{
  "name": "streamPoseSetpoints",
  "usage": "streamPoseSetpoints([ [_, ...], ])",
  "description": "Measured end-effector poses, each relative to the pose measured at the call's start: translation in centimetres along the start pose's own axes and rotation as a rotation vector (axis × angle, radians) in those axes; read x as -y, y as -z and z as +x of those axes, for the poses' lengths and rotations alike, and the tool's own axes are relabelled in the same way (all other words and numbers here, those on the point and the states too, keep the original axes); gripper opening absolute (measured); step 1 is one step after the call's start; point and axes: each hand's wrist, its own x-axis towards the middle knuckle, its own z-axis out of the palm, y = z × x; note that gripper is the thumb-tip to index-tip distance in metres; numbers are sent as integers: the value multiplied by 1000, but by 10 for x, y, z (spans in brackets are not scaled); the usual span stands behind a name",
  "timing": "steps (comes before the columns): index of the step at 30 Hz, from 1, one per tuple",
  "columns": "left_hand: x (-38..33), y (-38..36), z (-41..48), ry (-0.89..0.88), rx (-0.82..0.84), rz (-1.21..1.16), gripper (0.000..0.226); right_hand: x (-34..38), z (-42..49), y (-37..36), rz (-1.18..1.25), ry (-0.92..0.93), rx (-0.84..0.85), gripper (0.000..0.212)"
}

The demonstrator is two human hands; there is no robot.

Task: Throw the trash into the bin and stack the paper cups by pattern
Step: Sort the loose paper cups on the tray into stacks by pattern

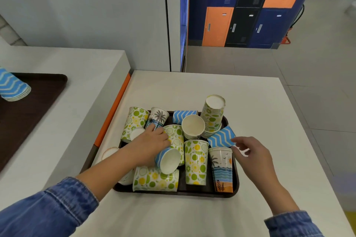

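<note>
A dark tray [192, 191] on the white table holds several paper cups in three patterns: lime-and-lemon, palm-beach and blue wave. My left hand [152, 141] reaches over the tray's left half and grips a blue wave cup [168, 160] from above, its mouth tilted toward me. Its fingertips lie by a palm-beach cup [159, 116]. My right hand [251, 153] hovers at the tray's right edge with fingers loosely curled. Its fingertips are at the edge of another blue wave cup [221, 138], which lies on its side. A stack of upturned lime cups [212, 116] stands at the back right.
A second dark tray [34, 102] sits on the higher counter at left and carries a stack of blue wave cups [12, 87]. An orange strip [113, 111] marks the gap between counter and table. Lockers [250, 9] stand across the floor behind. No bin is in view.
</note>
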Motion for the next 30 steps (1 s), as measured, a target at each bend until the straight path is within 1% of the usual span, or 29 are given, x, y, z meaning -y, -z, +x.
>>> streamPoseSetpoints([
  [2,1,19,-6,86,-26,-156,55,3,-1,-2,26,32,3,22],
  [5,13,59,-34,281,-224,-396,60,8,-1,-4,41,66,-19,20],
  [7,31,73,-59,385,-358,-410,68,10,2,-5,22,103,-38,19],
  [8,40,77,-69,427,-371,-380,71,11,4,-5,8,121,-38,19],
  [10,52,80,-82,512,-297,-318,73,12,10,-7,-42,146,-10,19],
  [12,53,78,-84,552,-166,-242,73,13,19,-10,-174,227,34,23],
  [14,49,72,-76,520,-37,-117,71,11,31,-15,-377,365,120,33],
  [17,42,61,-58,483,96,18,65,8,51,-21,-714,578,320,47],
  [19,39,54,-46,461,139,85,59,6,60,-23,-900,678,437,49],
  [22,36,41,-29,428,210,161,56,4,65,-27,-1072,781,544,44],
  [26,31,27,-19,420,254,199,51,5,71,-32,-1226,832,633,42],
  [28,31,23,-18,416,254,190,55,6,75,-32,-1267,846,655,44],
  [30,32,20,-16,406,259,149,67,6,78,-31,-1290,862,668,48],
])
